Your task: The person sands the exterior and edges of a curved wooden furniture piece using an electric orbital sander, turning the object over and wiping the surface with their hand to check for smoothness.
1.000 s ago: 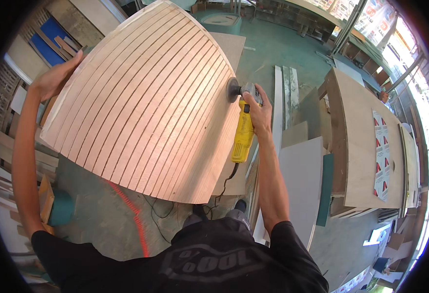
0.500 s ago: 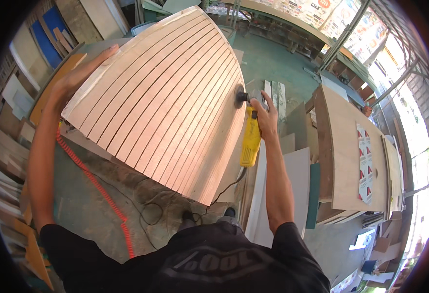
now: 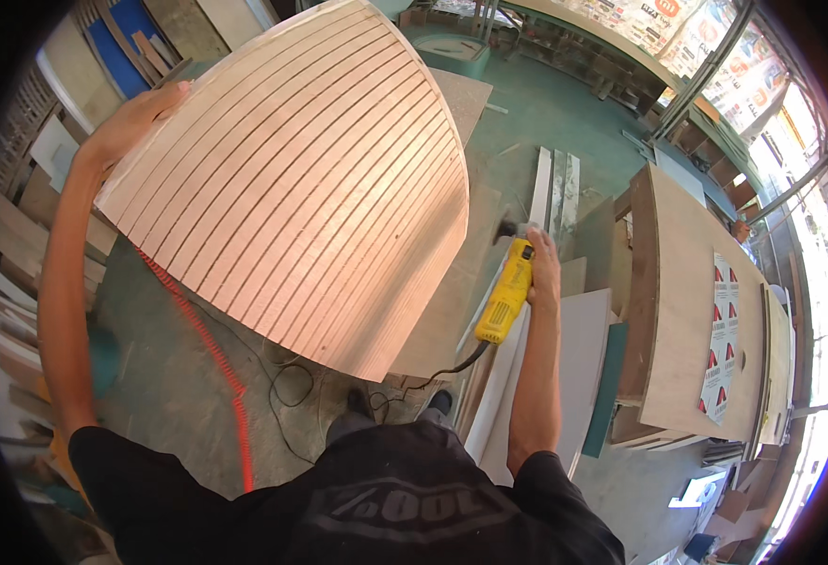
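Observation:
A large, curved wooden panel (image 3: 301, 179) with long dark grooves fills the middle of the head view, tapering toward the far end. My left hand (image 3: 139, 121) grips its left edge, the fingers partly hidden against the rim. Off the panel's right side, my right hand (image 3: 546, 266) is closed around a yellow angle grinder (image 3: 505, 301) fitted with a dark round disc (image 3: 505, 229). The disc is apart from the wood. From the grinder's lower end a black cord (image 3: 466, 363) runs toward my feet.
A red coiled hose (image 3: 209, 344) hangs at the left, with loose cables on the floor. Large wooden box-like furniture (image 3: 687, 311) stands at the right. White boards (image 3: 565, 353) lean beside it, and long strips (image 3: 553, 188) lie beyond. Stacked offcuts (image 3: 9, 235) line the left.
The grinder has come away from the panel's right edge, moving right and slightly down. The panel has turned and shifted left, my left hand still on its edge.

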The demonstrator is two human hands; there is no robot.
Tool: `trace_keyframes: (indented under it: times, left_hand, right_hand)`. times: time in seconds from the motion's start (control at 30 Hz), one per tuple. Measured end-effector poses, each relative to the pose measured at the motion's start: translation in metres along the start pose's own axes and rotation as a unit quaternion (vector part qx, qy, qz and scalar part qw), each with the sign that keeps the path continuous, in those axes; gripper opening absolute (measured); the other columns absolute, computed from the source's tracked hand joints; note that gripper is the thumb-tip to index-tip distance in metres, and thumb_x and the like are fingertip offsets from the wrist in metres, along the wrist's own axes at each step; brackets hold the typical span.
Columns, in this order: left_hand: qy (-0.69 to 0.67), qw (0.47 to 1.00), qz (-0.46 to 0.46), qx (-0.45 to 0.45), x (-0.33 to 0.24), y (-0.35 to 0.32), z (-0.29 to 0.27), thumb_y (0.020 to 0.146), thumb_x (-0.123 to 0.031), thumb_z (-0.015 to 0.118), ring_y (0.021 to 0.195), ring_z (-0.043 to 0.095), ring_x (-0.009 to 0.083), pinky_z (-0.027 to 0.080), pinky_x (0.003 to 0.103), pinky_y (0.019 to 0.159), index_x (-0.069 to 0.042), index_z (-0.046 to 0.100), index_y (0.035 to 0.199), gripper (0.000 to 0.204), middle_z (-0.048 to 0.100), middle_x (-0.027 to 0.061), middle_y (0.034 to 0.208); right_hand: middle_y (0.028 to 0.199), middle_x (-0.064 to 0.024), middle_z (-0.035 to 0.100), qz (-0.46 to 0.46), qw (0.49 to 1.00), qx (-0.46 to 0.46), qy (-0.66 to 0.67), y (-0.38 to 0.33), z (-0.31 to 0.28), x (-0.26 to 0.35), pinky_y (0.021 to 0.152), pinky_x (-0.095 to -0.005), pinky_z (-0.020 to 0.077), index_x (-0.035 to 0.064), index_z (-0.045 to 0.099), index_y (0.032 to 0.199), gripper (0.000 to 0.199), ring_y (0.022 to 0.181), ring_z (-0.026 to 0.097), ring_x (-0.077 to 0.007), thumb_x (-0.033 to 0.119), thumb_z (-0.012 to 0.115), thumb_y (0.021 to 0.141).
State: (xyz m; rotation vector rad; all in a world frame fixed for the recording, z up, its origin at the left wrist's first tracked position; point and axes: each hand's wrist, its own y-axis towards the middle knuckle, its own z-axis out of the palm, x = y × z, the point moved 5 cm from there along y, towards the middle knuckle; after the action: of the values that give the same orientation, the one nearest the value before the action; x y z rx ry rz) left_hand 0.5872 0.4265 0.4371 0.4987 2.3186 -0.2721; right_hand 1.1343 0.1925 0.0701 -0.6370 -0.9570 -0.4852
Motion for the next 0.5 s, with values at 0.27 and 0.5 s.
trace_keyframes:
  times: [0.27, 0.5]
  left_hand:
    - [0.001, 0.999, 0.037, 0.033, 0.002, -0.004, -0.004, 0.111, -0.053, 0.050, 0.126, 0.060, 0.0175, 0.046, 0.031, 0.108, 0.004, 0.056, 0.148, 0.068, 0.065, 0.0107, 0.141]
    - [0.034, 0.993, 0.113, 0.010, 0.005, 0.002, 0.001, 0.110, -0.055, 0.049, 0.123, 0.061, 0.0170, 0.043, 0.031, 0.111, 0.001, 0.064, 0.141, 0.066, 0.068, 0.0100, 0.135]
  right_hand:
    - [0.115, -0.0144, 0.070, -0.084, 0.993, 0.049, -0.062, 0.027, 0.087, -0.015, 0.077, -0.0327, 0.0554, -0.0002, 0.051, 0.151, 0.072, 0.090, 0.068, -0.0188, 0.025, 0.081, 0.092]
    - [0.114, -0.0155, 0.072, -0.173, 0.974, 0.079, -0.124, 0.004, 0.148, 0.034, 0.081, -0.0312, 0.0551, -0.0028, 0.054, 0.150, 0.074, 0.093, 0.069, -0.0183, 0.027, 0.083, 0.089]
